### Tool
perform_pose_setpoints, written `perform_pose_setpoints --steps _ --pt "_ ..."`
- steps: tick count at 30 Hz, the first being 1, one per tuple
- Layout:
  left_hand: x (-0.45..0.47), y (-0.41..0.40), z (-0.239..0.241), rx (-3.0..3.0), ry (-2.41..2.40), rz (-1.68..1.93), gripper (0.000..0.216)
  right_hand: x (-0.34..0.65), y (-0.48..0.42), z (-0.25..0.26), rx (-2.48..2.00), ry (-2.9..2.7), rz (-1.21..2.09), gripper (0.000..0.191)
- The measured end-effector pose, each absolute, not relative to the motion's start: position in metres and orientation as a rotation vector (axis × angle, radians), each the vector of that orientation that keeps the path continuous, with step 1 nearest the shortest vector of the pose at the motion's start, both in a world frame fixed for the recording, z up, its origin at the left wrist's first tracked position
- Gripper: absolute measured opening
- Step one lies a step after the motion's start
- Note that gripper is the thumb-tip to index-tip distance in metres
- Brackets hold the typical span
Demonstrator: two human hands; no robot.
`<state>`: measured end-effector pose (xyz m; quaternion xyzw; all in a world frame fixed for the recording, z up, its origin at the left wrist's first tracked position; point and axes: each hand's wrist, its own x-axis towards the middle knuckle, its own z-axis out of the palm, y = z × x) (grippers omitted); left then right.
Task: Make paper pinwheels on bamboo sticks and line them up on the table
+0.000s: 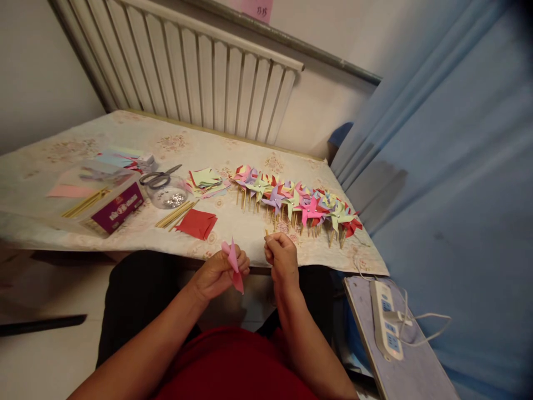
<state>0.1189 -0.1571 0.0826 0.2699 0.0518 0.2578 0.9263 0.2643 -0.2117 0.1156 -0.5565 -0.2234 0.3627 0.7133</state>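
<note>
My left hand (219, 271) is closed on a pink paper pinwheel (234, 261), its folded blades sticking out past the fingers. Just to the right, my right hand (283, 253) pinches a thin wooden stick (267, 233), whose tip shows above the thumb. The two hands are apart, over the table's front edge. Beyond them on the table lie a stack of red paper squares (200, 224) and a bundle of wooden sticks (177, 215). Many finished pinwheels (275, 199) on sticks lie in rows at the right.
A clear bowl (169, 195) holds small shiny pieces, with scissors (160, 178) across its rim. A plastic box with a purple label (120, 208) contains sticks. Coloured paper pieces (206, 180) lie behind. A power strip (386, 319) with cables sits at right, near a blue curtain (441, 183).
</note>
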Motion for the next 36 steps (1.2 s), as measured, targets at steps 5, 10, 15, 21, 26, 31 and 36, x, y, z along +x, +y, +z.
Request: perform_pose_setpoints --steps 5,10,15,21,26,31,36 --pt "0.1190 -0.1569 0.0839 0.554 0.135 0.528 0.027 0.2645 -0.2115 0.1135 -1.223 -0.488 0.805 0.018" --pt "0.1184 -0.1567 0.0833 0.551 0.143 0.520 0.029 0.2653 -0.2108 0.1119 -1.226 -0.486 0.793 0.018" --pt "0.1172 -0.1567 0.0822 0.560 0.138 0.520 0.030 0.2655 -0.2102 0.1108 -1.222 -0.486 0.802 0.016" --pt "0.1172 -0.1577 0.0830 0.571 0.135 0.530 0.028 0.2651 -0.2111 0.1125 -1.224 -0.486 0.811 0.020" --pt "0.1177 -0.1585 0.0835 0.590 0.122 0.534 0.028 0.2648 -0.2119 0.1126 -1.182 -0.496 0.843 0.016" --pt "0.1173 -0.1595 0.0853 0.579 0.129 0.524 0.028 0.2641 -0.2131 0.1134 -1.168 -0.494 0.846 0.015" --pt "0.1174 -0.1610 0.0888 0.584 0.140 0.523 0.031 0.2629 -0.2145 0.1170 -1.165 -0.508 0.858 0.014"
